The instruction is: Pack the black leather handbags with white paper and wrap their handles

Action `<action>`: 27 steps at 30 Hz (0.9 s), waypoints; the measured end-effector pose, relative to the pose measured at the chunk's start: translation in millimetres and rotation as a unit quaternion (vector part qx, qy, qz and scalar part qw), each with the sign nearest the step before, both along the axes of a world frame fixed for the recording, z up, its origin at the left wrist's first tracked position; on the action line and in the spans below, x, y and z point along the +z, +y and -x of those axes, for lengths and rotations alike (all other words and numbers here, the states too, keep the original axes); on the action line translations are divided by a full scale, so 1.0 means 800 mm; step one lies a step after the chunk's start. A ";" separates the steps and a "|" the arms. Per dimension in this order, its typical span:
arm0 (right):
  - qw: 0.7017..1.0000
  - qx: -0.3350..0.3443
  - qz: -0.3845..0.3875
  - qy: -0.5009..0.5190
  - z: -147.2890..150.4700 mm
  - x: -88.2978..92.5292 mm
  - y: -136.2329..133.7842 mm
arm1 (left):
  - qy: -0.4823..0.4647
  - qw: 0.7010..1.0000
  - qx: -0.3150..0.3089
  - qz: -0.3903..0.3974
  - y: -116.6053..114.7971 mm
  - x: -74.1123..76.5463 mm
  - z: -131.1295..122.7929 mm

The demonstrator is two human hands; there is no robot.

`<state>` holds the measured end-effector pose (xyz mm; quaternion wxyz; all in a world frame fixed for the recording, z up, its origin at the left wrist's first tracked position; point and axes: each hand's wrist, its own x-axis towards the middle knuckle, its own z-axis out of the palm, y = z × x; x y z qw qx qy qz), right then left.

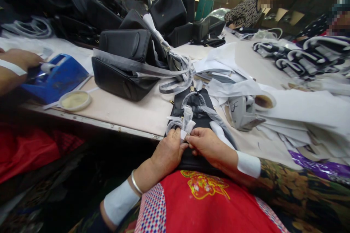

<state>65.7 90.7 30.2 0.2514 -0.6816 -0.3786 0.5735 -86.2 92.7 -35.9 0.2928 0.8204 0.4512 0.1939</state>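
Cream-topped worktable (pixel 147 116) bears a black leather-look bag (pixel 202 122) at its near edge. Above the bag, the left hand (pixel 167 150) and right hand (pixel 205 142) pinch closed; crumpled translucent wrapping (pixel 187 115) could snag, or a loosened grip drop, the small white strip (pixel 183 134) they hold.

Heaped black bags (pixel 168 11), a worktable (pixel 133 116) and co-workers (pixel 243 12) mark a workshop.

I see a black bag (pixel 203 122) and a blue tape dispenser (pixel 64 78). The red apron (pixel 188 211) carries a yellow-outlined print (pixel 203 186).
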 end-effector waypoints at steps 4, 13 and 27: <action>0.999 0.032 -0.023 -0.029 -0.002 0.000 0.005 | -0.029 0.999 0.009 -0.022 0.001 -0.002 0.001; 0.997 0.058 -0.046 -0.032 0.000 0.002 0.010 | 0.013 0.996 0.059 -0.061 0.000 0.004 -0.004; 0.992 0.087 -0.065 -0.057 0.005 0.000 0.011 | -0.005 0.995 0.066 -0.078 -0.002 0.005 0.000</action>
